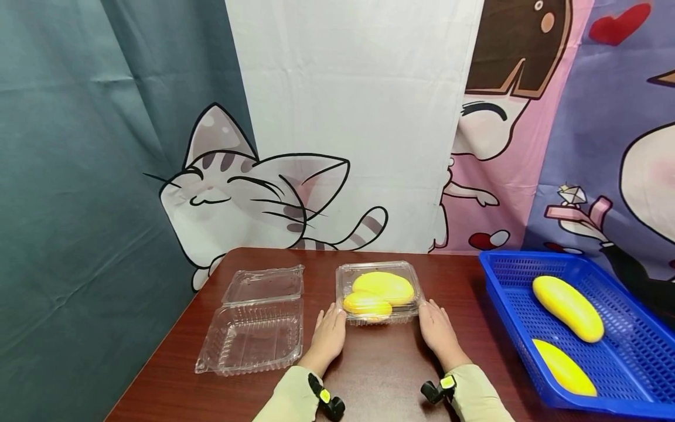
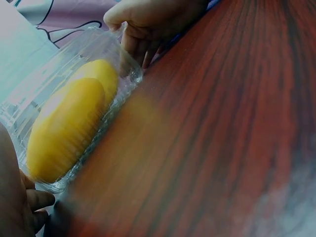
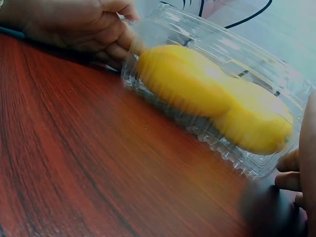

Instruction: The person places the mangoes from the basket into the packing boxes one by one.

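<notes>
A closed clear plastic clamshell container (image 1: 406,271) with yellow mangoes (image 1: 384,286) inside is at the middle of the table. My left hand (image 1: 329,333) holds its left side near the front corner. On the opposite side my right hand (image 1: 437,331) grips it the same way. In the right wrist view, the left hand's thumb is at the lid rim (image 3: 232,37) and its other fingers (image 3: 116,52) lie lower along the side wall. From the left wrist, the right hand (image 2: 153,24) shows with its thumb up at the rim and fingers bent below.
Left of the hands, a second clear container (image 1: 263,340) lies with its lid (image 1: 263,285) folded back. On the right stands a blue mesh basket (image 1: 508,334) with two loose mangoes (image 1: 568,308) in it. Behind the brown table (image 1: 385,369) hangs a cartoon-printed curtain (image 1: 353,105).
</notes>
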Tool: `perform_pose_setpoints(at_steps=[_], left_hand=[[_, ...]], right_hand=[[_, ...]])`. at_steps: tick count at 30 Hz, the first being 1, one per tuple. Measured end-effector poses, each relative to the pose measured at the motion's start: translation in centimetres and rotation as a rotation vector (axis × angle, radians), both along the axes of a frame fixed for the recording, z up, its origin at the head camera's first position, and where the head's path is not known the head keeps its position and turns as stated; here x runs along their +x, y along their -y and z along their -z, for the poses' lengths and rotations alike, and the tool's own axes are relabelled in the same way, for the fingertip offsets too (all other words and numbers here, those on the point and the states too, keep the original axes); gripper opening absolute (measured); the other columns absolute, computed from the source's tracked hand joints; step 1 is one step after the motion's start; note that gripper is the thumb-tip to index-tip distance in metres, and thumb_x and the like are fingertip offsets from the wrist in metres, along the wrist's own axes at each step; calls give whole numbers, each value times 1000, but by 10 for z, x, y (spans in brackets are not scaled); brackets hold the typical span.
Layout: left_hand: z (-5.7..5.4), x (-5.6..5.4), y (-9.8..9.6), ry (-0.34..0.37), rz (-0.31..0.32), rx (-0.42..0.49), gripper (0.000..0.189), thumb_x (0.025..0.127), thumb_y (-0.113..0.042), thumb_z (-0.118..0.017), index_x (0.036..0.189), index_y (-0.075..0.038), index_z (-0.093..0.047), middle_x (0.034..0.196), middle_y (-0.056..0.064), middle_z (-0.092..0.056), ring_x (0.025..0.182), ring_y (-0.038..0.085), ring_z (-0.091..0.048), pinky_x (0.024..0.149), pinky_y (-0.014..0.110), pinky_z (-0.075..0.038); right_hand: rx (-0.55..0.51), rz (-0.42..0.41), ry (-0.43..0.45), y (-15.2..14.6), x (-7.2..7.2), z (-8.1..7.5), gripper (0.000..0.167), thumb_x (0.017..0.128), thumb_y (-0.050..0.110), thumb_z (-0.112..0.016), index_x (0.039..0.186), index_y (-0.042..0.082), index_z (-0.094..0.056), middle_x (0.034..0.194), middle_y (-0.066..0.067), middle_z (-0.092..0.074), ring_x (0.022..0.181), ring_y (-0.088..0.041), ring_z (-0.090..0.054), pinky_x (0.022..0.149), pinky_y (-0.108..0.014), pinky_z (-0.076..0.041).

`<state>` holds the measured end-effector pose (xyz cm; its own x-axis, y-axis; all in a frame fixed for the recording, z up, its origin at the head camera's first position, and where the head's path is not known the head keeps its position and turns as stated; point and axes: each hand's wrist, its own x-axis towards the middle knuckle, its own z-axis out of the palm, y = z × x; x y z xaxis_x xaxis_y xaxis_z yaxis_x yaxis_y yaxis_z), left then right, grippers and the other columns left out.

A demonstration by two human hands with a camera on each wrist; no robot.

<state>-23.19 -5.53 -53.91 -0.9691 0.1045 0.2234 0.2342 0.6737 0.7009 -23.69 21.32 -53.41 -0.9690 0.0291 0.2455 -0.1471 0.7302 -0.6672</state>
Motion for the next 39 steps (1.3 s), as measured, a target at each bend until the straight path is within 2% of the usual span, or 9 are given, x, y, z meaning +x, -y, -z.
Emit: perform_pose_setpoints(at_steps=[5, 11, 19, 21, 24, 26, 28, 32, 39], left_hand=[[-2, 4, 1, -14, 27, 55, 56, 109, -26, -29, 141, 16, -46, 146, 30, -49, 143, 44, -37, 120, 58, -15], [-2, 5, 2, -49, 27, 50, 65, 110, -36, -24, 136, 16, -52, 141, 30, -53, 140, 43, -41, 120, 56, -17], [1, 1, 1, -9, -3, 28, 54, 111, -27, -29, 142, 12, -49, 147, 26, -50, 143, 43, -38, 120, 58, -18], [2, 1, 1, -8, -29, 74, 53, 110, -28, -30, 146, 8, -46, 147, 25, -50, 142, 45, -38, 119, 59, -20], [2, -1, 2, -17, -42, 227, 53, 111, -29, -30, 155, 1, -35, 150, 22, -48, 140, 44, -41, 115, 61, -26], [3, -2, 3, -35, -21, 337, 53, 111, -29, -32, 159, -7, -28, 153, 19, -46, 141, 42, -41, 114, 61, -30], [3, -4, 5, -67, 39, 414, 53, 110, -25, -34, 160, -9, -25, 156, 18, -42, 143, 39, -39, 114, 60, -31], [2, -4, 5, -92, 110, 438, 52, 108, -20, -42, 158, -10, -32, 159, 16, -37, 144, 37, -37, 113, 58, -33], [3, -2, 4, -86, 148, 490, 49, 103, -14, -52, 150, -5, -40, 152, 19, -39, 135, 39, -46, 105, 56, -43]], right_hand=[[-7, 5, 5, -2, 0, 2, 52, 107, 17, -26, 137, -18, -49, 140, -36, -50, 141, -50, -37, 117, -62, -20], [-14, 10, 13, -3, -2, 3, 52, 107, 17, -25, 137, -16, -51, 141, -34, -50, 141, -49, -37, 118, -61, -20], [-68, 28, -8, -4, 0, 3, 52, 109, 22, -28, 140, -13, -49, 144, -32, -48, 140, -50, -38, 117, -61, -22], [-122, 45, -11, -4, 0, 3, 53, 110, 28, -32, 148, -7, -43, 147, -29, -46, 139, -50, -38, 116, -62, -25], [-240, 26, -50, -4, -2, 4, 58, 108, 32, -43, 159, 8, -29, 153, -24, -44, 141, -46, -39, 115, -62, -27], [-292, -20, -86, -4, -3, 5, 68, 105, 31, -53, 162, 15, -20, 156, -22, -41, 143, -42, -38, 114, -62, -28], [-315, -81, -112, -4, -3, 7, 78, 101, 29, -61, 163, 19, -16, 158, -21, -36, 145, -42, -34, 114, -63, -26], [-307, -139, -113, -2, -4, 10, 87, 94, 28, -71, 162, 15, -20, 161, -21, -30, 147, -42, -29, 114, -64, -26], [-304, -107, -92, -2, -5, 11, 82, 92, 29, -74, 159, 10, -30, 159, -20, -35, 143, -39, -36, 112, -58, -35]])
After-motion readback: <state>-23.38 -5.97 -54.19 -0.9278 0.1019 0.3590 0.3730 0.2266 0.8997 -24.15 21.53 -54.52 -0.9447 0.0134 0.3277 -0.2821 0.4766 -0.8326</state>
